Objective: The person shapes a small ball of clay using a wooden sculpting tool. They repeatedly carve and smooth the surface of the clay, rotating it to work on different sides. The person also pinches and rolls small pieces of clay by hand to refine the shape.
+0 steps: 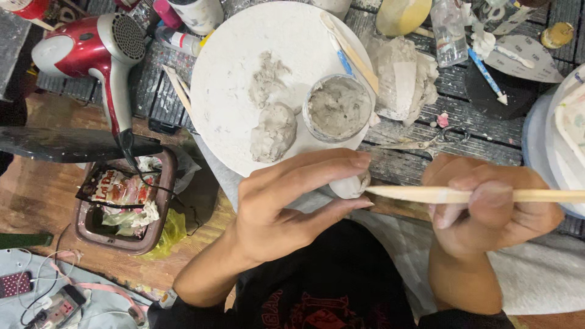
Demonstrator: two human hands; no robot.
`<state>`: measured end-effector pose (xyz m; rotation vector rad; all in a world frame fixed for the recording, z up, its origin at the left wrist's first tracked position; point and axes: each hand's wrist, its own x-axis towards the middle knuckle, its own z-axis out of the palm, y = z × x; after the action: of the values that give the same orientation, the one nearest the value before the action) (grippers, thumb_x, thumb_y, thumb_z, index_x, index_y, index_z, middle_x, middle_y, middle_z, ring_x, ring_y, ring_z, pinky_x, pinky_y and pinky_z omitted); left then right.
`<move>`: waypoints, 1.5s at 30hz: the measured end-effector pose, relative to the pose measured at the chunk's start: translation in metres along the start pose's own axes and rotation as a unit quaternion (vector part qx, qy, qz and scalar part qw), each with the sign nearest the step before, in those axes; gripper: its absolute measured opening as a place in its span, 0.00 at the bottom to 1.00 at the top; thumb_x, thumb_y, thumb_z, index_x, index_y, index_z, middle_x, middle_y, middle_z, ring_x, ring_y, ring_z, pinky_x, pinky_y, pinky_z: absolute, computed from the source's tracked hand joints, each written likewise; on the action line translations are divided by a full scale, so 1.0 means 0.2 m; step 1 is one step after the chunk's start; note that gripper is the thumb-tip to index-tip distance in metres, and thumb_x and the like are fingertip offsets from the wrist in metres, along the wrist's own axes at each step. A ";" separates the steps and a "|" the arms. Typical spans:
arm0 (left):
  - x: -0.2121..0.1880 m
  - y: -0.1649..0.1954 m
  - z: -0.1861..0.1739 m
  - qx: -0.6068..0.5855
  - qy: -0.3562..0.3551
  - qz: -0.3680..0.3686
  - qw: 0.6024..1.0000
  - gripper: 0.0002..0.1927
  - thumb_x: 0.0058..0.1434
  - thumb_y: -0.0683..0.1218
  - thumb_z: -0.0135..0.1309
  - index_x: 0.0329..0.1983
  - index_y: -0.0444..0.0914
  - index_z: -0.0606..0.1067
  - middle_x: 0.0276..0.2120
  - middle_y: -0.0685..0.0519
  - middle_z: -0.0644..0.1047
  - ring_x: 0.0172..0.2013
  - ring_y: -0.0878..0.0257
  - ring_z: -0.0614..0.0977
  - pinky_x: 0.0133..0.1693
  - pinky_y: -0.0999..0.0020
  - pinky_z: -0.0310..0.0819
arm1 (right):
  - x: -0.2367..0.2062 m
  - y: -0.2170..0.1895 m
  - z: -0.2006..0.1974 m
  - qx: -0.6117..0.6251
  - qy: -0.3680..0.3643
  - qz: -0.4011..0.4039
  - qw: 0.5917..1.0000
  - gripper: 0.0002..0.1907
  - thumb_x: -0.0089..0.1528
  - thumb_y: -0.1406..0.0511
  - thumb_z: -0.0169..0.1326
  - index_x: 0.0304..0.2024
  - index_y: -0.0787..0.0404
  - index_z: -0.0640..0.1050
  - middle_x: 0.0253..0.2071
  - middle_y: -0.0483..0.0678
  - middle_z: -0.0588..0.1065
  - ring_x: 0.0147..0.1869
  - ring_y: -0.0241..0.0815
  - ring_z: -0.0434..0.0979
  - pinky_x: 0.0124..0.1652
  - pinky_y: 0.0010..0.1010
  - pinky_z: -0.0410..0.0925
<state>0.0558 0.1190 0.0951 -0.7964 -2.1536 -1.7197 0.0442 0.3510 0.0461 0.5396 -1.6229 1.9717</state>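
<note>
Clay piece (350, 184) pinched by left hand (286, 204); right hand (487, 204) grips stick (426, 194); cup (339, 108) holds grey paste.

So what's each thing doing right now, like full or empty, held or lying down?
Left hand: pinching a small pale clay piece.
Right hand: gripping a wooden stick, tip at the piece.
Small cup: full of grey clay paste.
Round white board: holding grey clay lumps.
Hair dryer: lying on its side.
Bin: open, full of wrappers.
</note>
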 end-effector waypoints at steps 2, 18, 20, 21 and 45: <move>0.00 0.00 0.00 -0.006 -0.001 -0.004 1.000 0.23 0.62 0.37 0.71 0.58 0.34 0.76 0.52 0.45 0.81 0.55 0.56 0.86 0.57 0.67 0.84 | 0.00 0.01 -0.01 -0.024 0.014 -0.009 1.000 0.19 0.72 0.60 0.50 0.33 0.69 0.68 0.16 0.52 0.67 0.12 0.33 0.64 0.17 0.29 0.62; 0.00 -0.01 0.00 -0.040 -0.001 -0.005 0.999 0.22 0.62 0.36 0.71 0.58 0.34 0.76 0.51 0.44 0.81 0.54 0.56 0.86 0.56 0.67 0.86 | 0.01 0.02 -0.02 0.004 -0.008 -0.025 1.000 0.18 0.74 0.60 0.48 0.36 0.68 0.67 0.18 0.50 0.67 0.14 0.35 0.64 0.18 0.30 0.62; 0.00 -0.01 0.00 -0.040 0.000 -0.002 0.999 0.22 0.62 0.36 0.71 0.58 0.34 0.76 0.51 0.44 0.81 0.54 0.56 0.86 0.55 0.67 0.86 | -0.02 0.03 -0.02 -0.008 -0.011 -0.032 0.999 0.17 0.75 0.61 0.48 0.38 0.69 0.66 0.20 0.52 0.68 0.14 0.35 0.66 0.19 0.31 0.63; 0.00 -0.01 0.00 -0.036 0.001 0.000 0.999 0.22 0.62 0.36 0.71 0.58 0.34 0.76 0.51 0.44 0.81 0.54 0.55 0.86 0.55 0.67 0.85 | -0.02 0.04 -0.03 -0.018 -0.008 -0.035 0.999 0.17 0.75 0.61 0.47 0.38 0.69 0.66 0.21 0.54 0.68 0.14 0.35 0.66 0.19 0.31 0.63; -0.01 -0.01 0.01 -0.005 0.016 0.005 1.000 0.23 0.62 0.36 0.71 0.58 0.34 0.76 0.51 0.45 0.81 0.53 0.56 0.87 0.55 0.68 0.86 | 0.04 0.03 -0.09 -0.012 -0.112 -0.151 0.982 0.10 0.68 0.70 0.50 0.39 0.77 0.71 0.18 0.54 0.71 0.19 0.37 0.73 0.22 0.35 0.67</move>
<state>0.0569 0.1212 0.0922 -0.7757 -2.1170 -1.7275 0.0348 0.3680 0.0417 0.9673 -1.5824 1.7144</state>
